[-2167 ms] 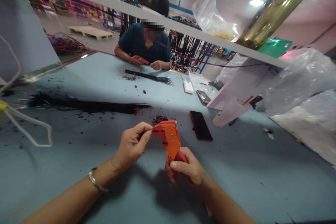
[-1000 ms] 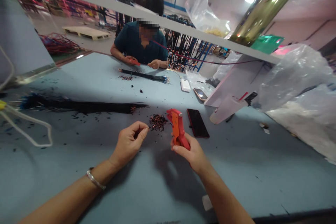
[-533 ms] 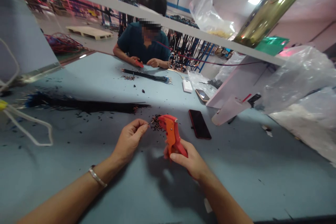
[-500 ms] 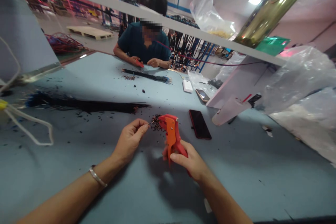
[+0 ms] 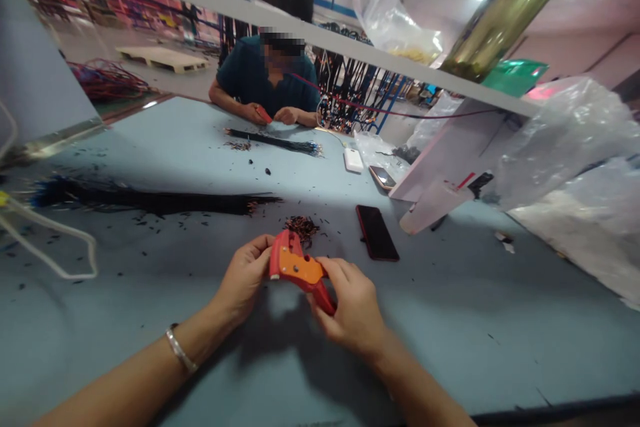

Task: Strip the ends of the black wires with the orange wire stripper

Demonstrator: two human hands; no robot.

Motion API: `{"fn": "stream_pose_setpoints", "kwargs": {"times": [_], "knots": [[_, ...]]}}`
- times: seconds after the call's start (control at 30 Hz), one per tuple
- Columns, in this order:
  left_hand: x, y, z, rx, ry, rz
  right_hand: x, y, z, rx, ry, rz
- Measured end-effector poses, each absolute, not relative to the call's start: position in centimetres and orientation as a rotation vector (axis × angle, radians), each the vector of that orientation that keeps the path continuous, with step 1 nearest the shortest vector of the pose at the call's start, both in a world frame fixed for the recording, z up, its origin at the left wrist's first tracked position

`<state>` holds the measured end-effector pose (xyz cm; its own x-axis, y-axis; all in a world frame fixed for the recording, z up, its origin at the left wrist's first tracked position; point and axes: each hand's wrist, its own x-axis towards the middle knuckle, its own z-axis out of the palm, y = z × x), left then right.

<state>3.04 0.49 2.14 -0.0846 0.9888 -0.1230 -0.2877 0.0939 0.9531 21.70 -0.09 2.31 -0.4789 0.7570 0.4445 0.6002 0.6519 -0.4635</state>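
Observation:
My right hand (image 5: 353, 297) is wrapped round the handles of a red and orange wire stripper (image 5: 300, 267), its head tilted to the left. At that head my left hand (image 5: 247, 277) is closed in a pinch, fingertips against or just behind the jaws. The thin black wire it pinches is mostly hidden by the tool. Just beyond the stripper lies a small heap of cut insulation bits (image 5: 305, 228). A long bundle of black wires (image 5: 160, 201) with bluish left ends rests on the table to the left.
A dark phone (image 5: 377, 233) and a plastic cup (image 5: 430, 207) are on the right. Across the table (image 5: 200, 347) a person (image 5: 267, 80) works over a second wire bundle (image 5: 275, 141). A shelf bar (image 5: 330, 40) crosses above. Plastic bags (image 5: 575, 147) fill the far right.
The stripper has turned from upright to lying leftward, and its head has met my left fingertips. The heap of bits behind it is now more exposed. The view has shifted slightly.

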Motion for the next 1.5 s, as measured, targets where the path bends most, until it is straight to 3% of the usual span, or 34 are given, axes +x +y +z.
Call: {"fn": "stream_pose_setpoints", "kwargs": {"times": [0.13, 0.47, 1.5], "knots": [[3.4, 0.0, 2.4, 0.755, 1.081, 1.303, 21.6, -0.1, 1.7, -0.931, -2.273, 0.077], [3.7, -0.2, 2.6, 0.836, 1.008, 1.291, 21.6, 0.0, 1.8, -0.956, -2.266, 0.017], [3.3, -0.2, 2.1, 1.121, 0.985, 1.190, 21.9, 0.8, 1.3, -1.052, -2.361, 0.083]]}}
